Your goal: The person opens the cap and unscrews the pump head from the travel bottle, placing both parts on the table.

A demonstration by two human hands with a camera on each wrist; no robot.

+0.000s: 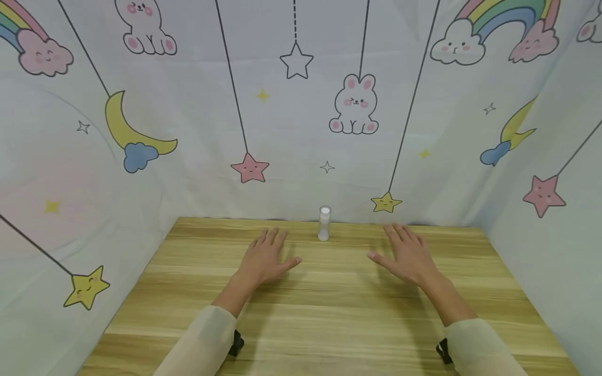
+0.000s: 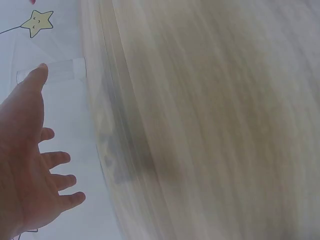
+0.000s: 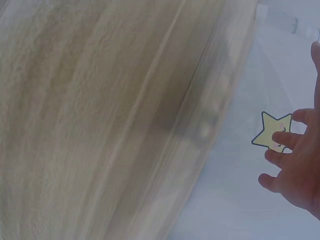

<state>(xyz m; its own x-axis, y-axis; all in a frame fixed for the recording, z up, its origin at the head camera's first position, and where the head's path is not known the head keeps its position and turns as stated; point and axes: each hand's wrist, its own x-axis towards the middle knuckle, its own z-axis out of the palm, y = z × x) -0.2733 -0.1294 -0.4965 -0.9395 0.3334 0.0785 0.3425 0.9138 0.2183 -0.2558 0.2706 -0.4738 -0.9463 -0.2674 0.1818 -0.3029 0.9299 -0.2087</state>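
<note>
A small clear cylinder with white ends point(image 1: 324, 223) stands upright near the back edge of the wooden table, between the two hands. To its left, my left hand point(image 1: 265, 259) is held over the table with fingers spread and nothing in it. My right hand point(image 1: 408, 256) is to the cylinder's right, likewise spread and holding nothing. In the left wrist view the thumb of the left hand point(image 2: 30, 150) overlaps the clear cylinder point(image 2: 62, 71). The right wrist view has the cylinder point(image 3: 277, 19) at the top, beyond the right hand point(image 3: 300, 155).
The wood-grain table point(image 1: 320, 313) meets a white cloth backdrop point(image 1: 301, 130) at its back edge, printed with stars, moons and rabbits. More cloth hangs along the left and right sides. A black strap piece point(image 1: 236, 344) shows at the left sleeve, another point(image 1: 443, 351) at the right.
</note>
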